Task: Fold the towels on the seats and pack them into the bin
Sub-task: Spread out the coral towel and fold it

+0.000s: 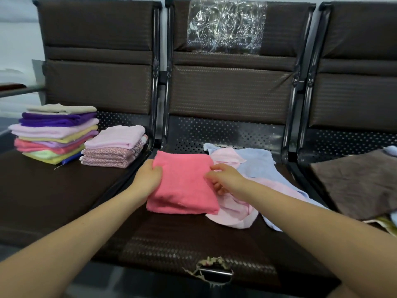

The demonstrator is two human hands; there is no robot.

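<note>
Step in hand: folding, one towel abt finished. Coral pink towel (182,183) lies folded on the middle seat (193,244), a thick rectangle w/ layered edges showing along the near side. Left hand (148,179) grips its left edge, fingers curled round the edge, thumb on top. Right hand (223,179) sits at its right edge, thumb and forefinger pinching the top layer; other fingers tucked under/behind the edge, can't tell exactly how. Towel long axis runs near-to-far along the seat, tilted slightly so the far end leans left; folded closed edge seems to be far side, open layers face the camera. It partly overlies a loose pale pink towel (236,214) and sits just beside a light blue towel (257,166), both unfolded. Brown towel (361,186) crumpled on right seat. Left seat holds tall stack (55,134) of folded towels and short stack (113,149) beside it. Judgement: next move = lift the pink one w/ both hands, keep layers pinched so fold doesn't spring open, carry left to a stack. Bin not in view, so packing looks not yet begun. Several towels left to fold; task maybe past halfway on folding. Clear plastic wrap (225,26) draped on middle backrest, not involved
</note>
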